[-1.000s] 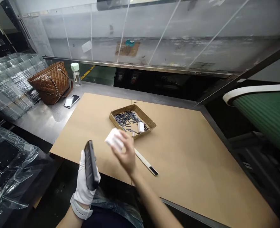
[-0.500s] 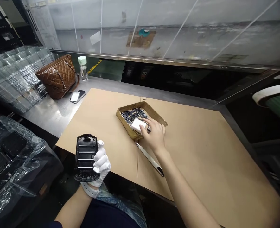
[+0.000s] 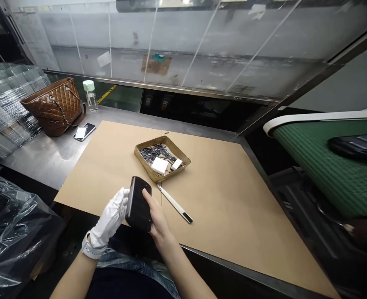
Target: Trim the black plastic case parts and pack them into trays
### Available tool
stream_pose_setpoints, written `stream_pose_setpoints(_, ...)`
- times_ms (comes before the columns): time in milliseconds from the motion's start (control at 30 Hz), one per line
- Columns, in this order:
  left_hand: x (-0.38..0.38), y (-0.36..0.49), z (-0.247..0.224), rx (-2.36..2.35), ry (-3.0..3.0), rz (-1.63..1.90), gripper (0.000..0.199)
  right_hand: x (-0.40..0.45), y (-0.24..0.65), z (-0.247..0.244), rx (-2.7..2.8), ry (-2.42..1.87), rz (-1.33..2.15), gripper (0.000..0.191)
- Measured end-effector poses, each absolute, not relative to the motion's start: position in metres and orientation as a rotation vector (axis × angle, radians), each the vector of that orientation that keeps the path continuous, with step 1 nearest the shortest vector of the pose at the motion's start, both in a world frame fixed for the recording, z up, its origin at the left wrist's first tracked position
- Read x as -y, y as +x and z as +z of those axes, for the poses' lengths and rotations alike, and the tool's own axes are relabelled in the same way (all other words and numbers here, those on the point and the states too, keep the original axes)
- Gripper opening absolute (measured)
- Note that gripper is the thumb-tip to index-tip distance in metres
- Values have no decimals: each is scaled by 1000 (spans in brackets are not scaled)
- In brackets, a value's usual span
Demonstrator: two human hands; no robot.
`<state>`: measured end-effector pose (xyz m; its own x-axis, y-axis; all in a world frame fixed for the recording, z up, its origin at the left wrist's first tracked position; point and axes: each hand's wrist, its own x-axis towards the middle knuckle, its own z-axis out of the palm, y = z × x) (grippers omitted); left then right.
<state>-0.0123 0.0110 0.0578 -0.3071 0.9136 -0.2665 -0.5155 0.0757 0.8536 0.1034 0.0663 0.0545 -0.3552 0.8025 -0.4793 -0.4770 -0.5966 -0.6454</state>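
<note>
A black plastic housing (image 3: 139, 205) is held upright over the table's front edge, its smooth side partly turned to me. My right hand (image 3: 157, 216), bare, grips its right side with the thumb on the face. At its left edge is my left hand (image 3: 110, 216) in a white glove, the fingers touching the housing. Beyond them stands a shallow cardboard tray (image 3: 143, 169) with small black pieces (image 3: 154, 153), a white block (image 3: 160, 165) and a smaller white block (image 3: 176, 164). A white-handled tool (image 3: 174, 202) lies in front of the tray.
Brown cardboard (image 3: 221, 199) covers the table. At the back left are a quilted bag (image 3: 54, 108), a bottle (image 3: 91, 97) and a phone (image 3: 88, 130). A green conveyor (image 3: 314, 153) on the right carries a black part (image 3: 358, 147). Plastic-wrapped parts (image 3: 12, 232) sit at the left.
My right hand has left the tray and white block and now holds the housing. The housing has been turned over, inner side away. The view has shifted right, showing the conveyor.
</note>
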Motion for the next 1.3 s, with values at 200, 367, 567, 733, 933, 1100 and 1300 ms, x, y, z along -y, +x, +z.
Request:
stream_pose_setpoints(200, 1, 23, 61, -1197, 756, 1469, 17, -73, 94, 40, 311, -974, 1982, 19)
stream_pose_setpoints(367, 1, 19, 62, -1500, 1032, 1539, 5, -75, 104, 32, 527, -1048, 1703, 29)
stream_pose_setpoints(567, 1, 4, 81, -1556, 1451, 1355, 10, -70, 134, 48, 947, -1044, 1190, 33)
stream_pose_setpoints(733, 10, 32, 88, -1257, 1041, 1402, 14, -67, 116, 65, 977, -1042, 1106, 54)
stream_pose_setpoints(933, 12, 37, 76, -1150, 747, 1422, 16, -73, 108, 68, 920, -1055, 1092, 55)
stream_pose_setpoints(1100, 8, 34, 78, -1079, 577, 1433, 23, -70, 110, 67, 963, -1091, 1076, 54)
stream_pose_setpoints(1300, 11, 32, 88, -967, 462, 1371, 28, -68, 113, 66, 1080, -1078, 1032, 54)
